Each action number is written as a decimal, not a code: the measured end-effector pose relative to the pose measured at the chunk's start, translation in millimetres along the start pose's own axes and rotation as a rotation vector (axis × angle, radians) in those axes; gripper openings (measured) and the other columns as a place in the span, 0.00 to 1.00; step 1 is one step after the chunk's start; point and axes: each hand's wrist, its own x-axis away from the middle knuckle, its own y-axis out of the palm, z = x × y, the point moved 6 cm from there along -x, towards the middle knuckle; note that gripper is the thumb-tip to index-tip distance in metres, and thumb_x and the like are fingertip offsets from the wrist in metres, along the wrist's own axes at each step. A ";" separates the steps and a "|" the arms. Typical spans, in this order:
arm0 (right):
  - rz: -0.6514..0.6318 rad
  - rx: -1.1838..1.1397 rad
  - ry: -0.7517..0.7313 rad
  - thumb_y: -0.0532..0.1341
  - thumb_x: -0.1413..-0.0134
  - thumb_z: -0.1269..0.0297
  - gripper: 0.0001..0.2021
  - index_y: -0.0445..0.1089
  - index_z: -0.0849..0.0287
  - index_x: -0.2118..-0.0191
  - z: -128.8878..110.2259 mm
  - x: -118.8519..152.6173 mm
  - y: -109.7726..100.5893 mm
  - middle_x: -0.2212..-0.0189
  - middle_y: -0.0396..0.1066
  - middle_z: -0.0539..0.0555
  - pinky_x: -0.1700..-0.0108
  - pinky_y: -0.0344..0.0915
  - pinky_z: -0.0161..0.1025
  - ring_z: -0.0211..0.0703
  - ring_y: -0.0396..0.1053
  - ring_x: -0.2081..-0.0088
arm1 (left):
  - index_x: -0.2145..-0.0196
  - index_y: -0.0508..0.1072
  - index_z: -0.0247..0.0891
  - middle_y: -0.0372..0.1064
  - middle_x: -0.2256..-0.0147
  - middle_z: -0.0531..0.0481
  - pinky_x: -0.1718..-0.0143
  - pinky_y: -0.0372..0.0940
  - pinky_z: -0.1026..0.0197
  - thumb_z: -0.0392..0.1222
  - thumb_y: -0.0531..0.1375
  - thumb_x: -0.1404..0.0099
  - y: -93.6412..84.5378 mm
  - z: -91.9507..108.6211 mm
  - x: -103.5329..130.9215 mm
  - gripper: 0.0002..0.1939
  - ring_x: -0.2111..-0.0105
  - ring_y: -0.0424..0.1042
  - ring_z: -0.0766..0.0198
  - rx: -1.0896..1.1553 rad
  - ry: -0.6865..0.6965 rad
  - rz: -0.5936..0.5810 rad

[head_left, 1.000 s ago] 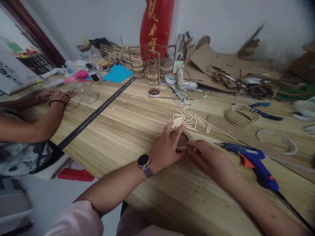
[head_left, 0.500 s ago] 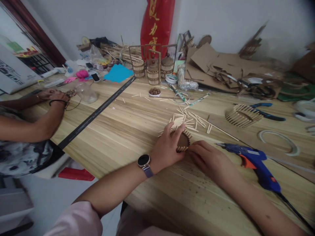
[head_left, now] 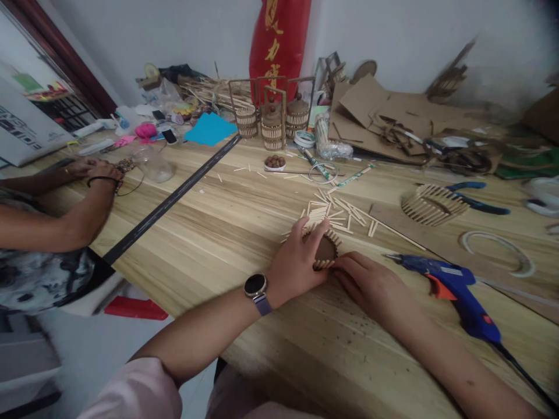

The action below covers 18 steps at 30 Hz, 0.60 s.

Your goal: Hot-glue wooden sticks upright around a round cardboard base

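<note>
A small round basket [head_left: 326,249] with a brown base and a ring of short wooden sticks stands on the table in front of me. My left hand [head_left: 301,256], with a watch on its wrist, wraps over the basket's left side, fingers across its rim. Pinched fingers of my right hand [head_left: 364,276] touch the basket's near right edge; whatever lies between them is hidden. Just behind the basket lies a loose pile of short wooden sticks [head_left: 323,212]. To the right of my right hand rests a blue hot glue gun [head_left: 449,285] with an orange trigger.
A slatted stick ring [head_left: 432,205], blue-handled pliers [head_left: 478,203] and a white curved strip [head_left: 519,262] lie at the right. Finished small baskets [head_left: 273,128] and a dish of brown beads [head_left: 275,163] stand farther back. At the left, another person's hands [head_left: 94,169] work near a clear jar [head_left: 152,164].
Almost nothing differs. Both hands keep their places at the basket, and the view has shifted very slightly.
</note>
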 end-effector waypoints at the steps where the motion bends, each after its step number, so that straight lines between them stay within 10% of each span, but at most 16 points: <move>1: -0.002 -0.008 0.004 0.51 0.35 0.68 0.11 0.70 0.56 0.59 0.6 -0.2 0.9 0.65 0.74 0.56 0.65 0.69 0.38 0.43 0.74 0.65 | 0.34 0.45 0.45 0.40 0.36 0.37 0.38 0.57 0.43 0.37 0.65 0.44 -0.1 0.0 0.0 0.47 0.34 0.47 0.45 -0.001 0.001 0.001; 18: 0.095 -0.194 0.038 0.52 0.36 0.66 0.10 0.70 0.56 0.55 -3.2 -6.2 -7.3 0.65 0.74 0.57 0.65 0.71 0.40 0.44 0.74 0.65 | 0.34 0.45 0.44 0.40 0.36 0.36 0.39 0.59 0.43 0.38 0.66 0.43 0.8 -0.1 -0.3 0.46 0.34 0.47 0.44 -0.004 0.006 -0.007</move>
